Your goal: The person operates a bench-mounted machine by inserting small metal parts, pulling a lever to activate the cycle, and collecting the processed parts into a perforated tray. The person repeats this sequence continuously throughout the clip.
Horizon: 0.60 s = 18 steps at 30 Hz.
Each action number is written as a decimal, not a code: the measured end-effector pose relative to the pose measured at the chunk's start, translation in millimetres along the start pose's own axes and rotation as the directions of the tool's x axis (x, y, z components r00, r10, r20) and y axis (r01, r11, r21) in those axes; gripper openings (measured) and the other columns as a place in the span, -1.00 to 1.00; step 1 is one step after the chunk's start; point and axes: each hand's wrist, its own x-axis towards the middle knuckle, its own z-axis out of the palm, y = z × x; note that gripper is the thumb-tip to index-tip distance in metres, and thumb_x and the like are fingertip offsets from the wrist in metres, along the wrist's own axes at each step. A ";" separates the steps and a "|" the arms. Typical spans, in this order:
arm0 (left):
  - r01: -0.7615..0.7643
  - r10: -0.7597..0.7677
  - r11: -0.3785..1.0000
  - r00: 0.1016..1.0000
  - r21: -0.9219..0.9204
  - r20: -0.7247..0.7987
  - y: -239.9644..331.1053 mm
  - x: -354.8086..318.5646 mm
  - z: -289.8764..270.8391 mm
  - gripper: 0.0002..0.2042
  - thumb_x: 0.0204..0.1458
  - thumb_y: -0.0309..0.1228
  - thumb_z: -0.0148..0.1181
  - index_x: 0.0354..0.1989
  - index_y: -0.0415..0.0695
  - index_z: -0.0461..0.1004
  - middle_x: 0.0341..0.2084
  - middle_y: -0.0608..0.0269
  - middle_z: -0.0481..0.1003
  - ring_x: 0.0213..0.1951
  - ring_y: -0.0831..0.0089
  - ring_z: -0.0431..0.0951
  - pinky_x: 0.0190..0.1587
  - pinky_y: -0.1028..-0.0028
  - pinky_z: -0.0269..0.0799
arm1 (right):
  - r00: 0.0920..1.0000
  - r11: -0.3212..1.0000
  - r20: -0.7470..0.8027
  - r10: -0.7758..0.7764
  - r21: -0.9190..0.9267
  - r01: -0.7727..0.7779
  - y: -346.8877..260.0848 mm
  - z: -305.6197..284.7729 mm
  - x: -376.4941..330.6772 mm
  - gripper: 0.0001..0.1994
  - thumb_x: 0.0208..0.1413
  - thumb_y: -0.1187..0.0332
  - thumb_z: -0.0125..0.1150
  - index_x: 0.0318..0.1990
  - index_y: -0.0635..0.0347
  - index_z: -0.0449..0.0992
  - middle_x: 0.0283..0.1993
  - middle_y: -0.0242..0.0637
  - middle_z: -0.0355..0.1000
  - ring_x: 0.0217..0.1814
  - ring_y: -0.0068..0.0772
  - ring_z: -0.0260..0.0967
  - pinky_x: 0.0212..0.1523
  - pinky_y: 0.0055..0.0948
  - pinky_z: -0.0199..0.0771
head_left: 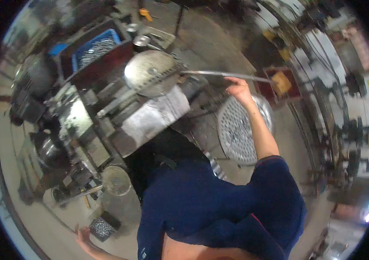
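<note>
My right hand [240, 91] is raised at the upper middle, its fingers stretched out just below a long metal rod [210, 73]. Whether the fingertips touch the rod I cannot tell. That rod runs from a round metal disc [139, 71], which has a row of dark holes along a bar, toward a dark red box. At the lower left my left hand [84, 238] is beside a small dark bin [114, 221] of small metal parts. Its fingers look apart, with nothing visible in them.
A perforated round stool seat [232, 130] stands beneath my right forearm. A blue tray [77, 55] of metal pieces sits at the upper left. A whitish cloth or sheet [158, 113] lies before the disc. Nearby are a round-topped piece [116, 180] and a dark red box [295, 80].
</note>
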 end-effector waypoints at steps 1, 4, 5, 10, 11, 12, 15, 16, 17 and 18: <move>-0.006 0.006 1.000 1.000 0.009 -0.019 8.6 -10.6 15.7 -0.38 -0.04 -0.19 0.15 0.14 -0.28 0.12 -0.47 0.14 0.45 -0.43 0.32 0.47 -0.31 0.38 0.41 | 0.998 0.996 0.010 0.066 -0.067 -0.065 10.9 -9.8 -21.0 -0.68 -0.22 0.39 0.11 -0.21 0.23 0.52 -0.53 -0.26 0.43 -0.45 -0.55 0.35 -0.33 -0.59 0.34; -0.019 0.020 1.000 0.999 0.021 -0.026 21.4 -24.1 31.6 -0.39 -0.02 -0.18 0.13 0.14 -0.25 0.11 -0.45 0.13 0.45 -0.39 0.33 0.46 -0.23 0.39 0.38 | 0.972 0.946 0.001 0.235 -0.231 -0.228 42.2 -17.3 -60.7 -0.68 -0.23 0.31 0.13 -0.25 0.19 0.55 -0.42 -0.17 0.49 -0.37 -0.47 0.42 -0.24 -0.54 0.37; -0.026 0.026 0.999 1.000 0.022 -0.013 25.4 -21.4 34.5 -0.40 -0.02 -0.18 0.13 0.14 -0.24 0.12 -0.44 0.12 0.45 -0.38 0.34 0.45 -0.21 0.40 0.37 | 0.967 0.921 0.023 0.252 -0.312 -0.232 48.8 -21.1 -74.2 -0.68 -0.27 0.28 0.11 -0.28 0.16 0.56 -0.35 -0.13 0.50 -0.31 -0.41 0.45 -0.19 -0.52 0.38; -0.023 0.023 1.000 1.000 -0.009 0.004 28.0 -19.2 38.2 -0.42 -0.02 -0.17 0.13 0.12 -0.24 0.15 -0.43 0.14 0.44 -0.38 0.39 0.41 -0.17 0.44 0.32 | 0.970 0.843 0.169 0.177 -0.535 -0.061 102.8 -4.2 -126.5 -0.77 -0.34 0.27 0.11 -0.44 0.06 0.57 -0.41 -0.19 0.48 -0.33 -0.14 0.43 -0.20 -0.36 0.44; -0.024 0.024 1.000 1.000 0.000 -0.003 27.3 -19.1 37.4 -0.43 -0.02 -0.17 0.13 0.11 -0.24 0.16 -0.42 0.15 0.44 -0.38 0.40 0.41 -0.17 0.45 0.31 | 0.961 0.835 0.151 0.230 -0.538 -0.116 107.9 2.1 -134.6 -0.80 -0.35 0.26 0.12 -0.49 0.05 0.57 -0.43 -0.22 0.48 -0.34 -0.11 0.42 -0.22 -0.33 0.45; -0.019 0.019 1.000 1.000 0.003 -0.010 28.1 -20.1 38.9 -0.42 -0.02 -0.17 0.13 0.11 -0.24 0.16 -0.42 0.16 0.44 -0.38 0.40 0.41 -0.17 0.45 0.31 | 0.954 0.794 0.164 0.253 -0.598 -0.108 115.8 9.2 -139.8 -0.79 -0.36 0.28 0.11 -0.48 0.06 0.57 -0.37 -0.22 0.47 -0.29 -0.15 0.42 -0.19 -0.35 0.45; -0.017 0.017 1.000 0.999 0.010 -0.029 27.6 -26.1 43.2 -0.41 -0.02 -0.16 0.14 0.13 -0.23 0.15 -0.42 0.18 0.44 -0.38 0.40 0.42 -0.16 0.44 0.31 | 0.959 0.837 0.282 0.036 -0.532 0.126 107.4 11.7 -162.9 -0.76 -0.35 0.28 0.11 -0.44 0.09 0.58 -0.23 -0.23 0.45 -0.18 -0.20 0.40 -0.11 -0.36 0.41; -0.026 0.027 1.000 0.999 0.015 -0.027 28.9 -27.0 43.8 -0.40 -0.02 -0.15 0.14 0.13 -0.23 0.15 -0.42 0.18 0.44 -0.38 0.40 0.42 -0.15 0.44 0.31 | 0.934 0.795 0.265 0.238 -0.606 -0.031 77.8 12.4 -166.0 -0.72 -0.38 0.28 0.13 -0.41 0.13 0.57 -0.07 -0.22 0.38 -0.07 -0.20 0.35 -0.04 -0.36 0.37; -0.035 0.035 0.999 0.999 0.018 -0.025 28.9 -27.3 43.7 -0.39 -0.03 -0.14 0.15 0.13 -0.23 0.14 -0.42 0.18 0.44 -0.37 0.40 0.42 -0.14 0.44 0.31 | 0.932 0.797 0.277 0.235 -0.603 -0.021 78.3 13.5 -171.4 -0.71 -0.39 0.28 0.13 -0.40 0.15 0.56 -0.05 -0.21 0.36 -0.06 -0.18 0.34 -0.03 -0.35 0.36; -0.035 0.035 0.999 0.999 0.008 -0.012 27.1 -25.9 41.0 -0.38 -0.03 -0.13 0.15 0.14 -0.23 0.14 -0.42 0.18 0.44 -0.36 0.40 0.43 -0.12 0.43 0.31 | 0.929 0.800 0.290 0.231 -0.600 -0.012 80.6 14.9 -175.9 -0.69 -0.40 0.28 0.14 -0.39 0.16 0.56 -0.03 -0.19 0.34 -0.04 -0.17 0.34 -0.02 -0.35 0.35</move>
